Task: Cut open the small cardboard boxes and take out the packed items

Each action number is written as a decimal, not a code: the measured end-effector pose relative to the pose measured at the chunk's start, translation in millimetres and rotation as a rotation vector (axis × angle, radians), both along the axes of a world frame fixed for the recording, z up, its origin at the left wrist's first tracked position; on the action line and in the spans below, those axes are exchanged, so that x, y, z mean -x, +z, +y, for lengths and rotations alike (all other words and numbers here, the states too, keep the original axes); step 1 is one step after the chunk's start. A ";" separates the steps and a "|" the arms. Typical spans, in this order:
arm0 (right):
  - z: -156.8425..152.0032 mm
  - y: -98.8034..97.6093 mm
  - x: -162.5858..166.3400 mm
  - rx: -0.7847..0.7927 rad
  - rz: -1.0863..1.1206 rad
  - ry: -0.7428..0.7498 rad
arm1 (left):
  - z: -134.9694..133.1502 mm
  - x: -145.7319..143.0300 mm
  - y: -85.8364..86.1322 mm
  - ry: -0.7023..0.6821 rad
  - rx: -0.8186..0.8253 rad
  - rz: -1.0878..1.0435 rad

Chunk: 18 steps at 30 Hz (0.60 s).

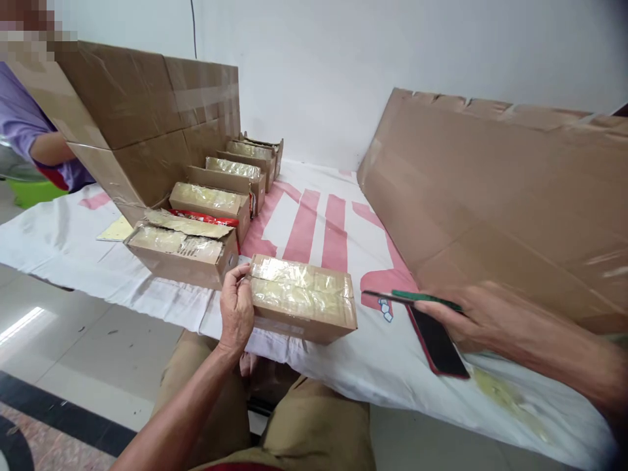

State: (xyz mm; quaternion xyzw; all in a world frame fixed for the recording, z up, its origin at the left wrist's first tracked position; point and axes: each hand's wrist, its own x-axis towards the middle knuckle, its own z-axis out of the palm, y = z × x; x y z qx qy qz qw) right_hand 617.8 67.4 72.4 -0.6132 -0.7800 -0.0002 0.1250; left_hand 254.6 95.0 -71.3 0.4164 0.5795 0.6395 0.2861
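Taped box (303, 297): a small cardboard carton sealed with yellowish clear tape, lying flat near the front edge of the table (59, 248), directly ahead of the person.

Left hand (236, 307): resting against the left end of the taped box, fingers curled and pinching at the tape edge on its top corner.

Right hand (478, 314): hovering over the cloth to the right of the taped box, well apart from it, fingers bent around a green cutter (417, 298) whose thin end is pointing left toward the box.

Phone (436, 340): dark screen, red case, lying on the cloth just under the right hand.

Row of boxes (216, 196): similar taped cartons lining up along the left side, running back toward the wall; the nearest one is sitting just beside the taped box, with its top flap lifting.

Large carton (147, 111): standing behind that row. Flat cardboard sheet (490, 190): leaning at the right.

Cloth (318, 222): white with red markings, covering the table.

Another person's sleeve (19, 124): purple, showing at far left.
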 end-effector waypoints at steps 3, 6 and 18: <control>-21.8 -23.7 -6.0 0.042 0.029 -0.120 | -1.7 0.5 4.9 -0.009 0.023 0.009; -31.7 -81.8 12.2 -0.029 0.055 -0.159 | -8.9 3.3 10.0 -0.045 0.039 0.054; -18.6 -178.6 27.7 -0.147 0.208 -0.110 | -23.5 16.3 14.8 -0.292 0.125 -0.318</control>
